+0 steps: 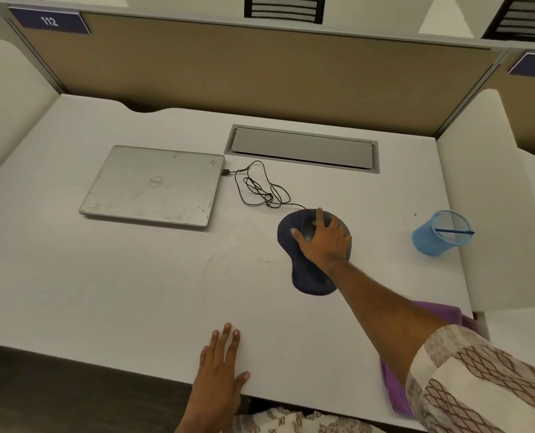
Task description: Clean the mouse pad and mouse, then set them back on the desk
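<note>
A dark blue mouse pad (pixel 310 279) with a wrist rest lies on the white desk (pixel 135 292), right of centre. A dark wired mouse (pixel 306 228) sits on its far half. My right hand (pixel 324 240) lies over the mouse, thumb along its left side and fingers draped across the top, holding it. The mouse's black cable (pixel 260 190) runs in loose loops to a closed silver laptop (pixel 153 185). My left hand (pixel 221 367) rests flat on the desk at the front edge, fingers straight. A purple cloth (pixel 396 390) lies at the front right, partly under my right forearm.
A light blue mesh pen holder (pixel 441 234) with a pen in it stands near the right edge. A grey cable hatch (pixel 300 150) is set into the desk at the back. Beige partition walls enclose the desk at the back and sides.
</note>
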### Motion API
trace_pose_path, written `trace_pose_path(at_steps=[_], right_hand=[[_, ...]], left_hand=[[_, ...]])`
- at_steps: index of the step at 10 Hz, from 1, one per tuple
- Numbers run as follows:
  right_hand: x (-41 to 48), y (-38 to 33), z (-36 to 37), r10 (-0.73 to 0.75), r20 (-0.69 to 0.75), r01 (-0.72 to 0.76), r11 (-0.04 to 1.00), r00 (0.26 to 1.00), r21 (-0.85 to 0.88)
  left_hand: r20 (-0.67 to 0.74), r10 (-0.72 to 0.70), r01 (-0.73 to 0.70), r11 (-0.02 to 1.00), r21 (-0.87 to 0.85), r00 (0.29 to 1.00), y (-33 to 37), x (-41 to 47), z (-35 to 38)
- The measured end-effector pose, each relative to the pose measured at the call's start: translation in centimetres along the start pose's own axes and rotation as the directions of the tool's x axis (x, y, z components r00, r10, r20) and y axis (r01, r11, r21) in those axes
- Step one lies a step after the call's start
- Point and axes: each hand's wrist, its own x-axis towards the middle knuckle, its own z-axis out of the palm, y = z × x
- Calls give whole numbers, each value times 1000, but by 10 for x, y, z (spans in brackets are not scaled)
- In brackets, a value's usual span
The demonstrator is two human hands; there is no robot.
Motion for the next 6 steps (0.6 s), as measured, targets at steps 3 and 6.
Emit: trace_pose_path(at_steps=[3,6], right_hand=[[-77,25,26,-89,-190,95,995,978,22],[-163,55,55,-187,-104,189,982,977,16]], left_hand=[[-130,21,-27,999,-42,991,13,14,-9],[-147,110,-106,994,35,983,28,28,16]])
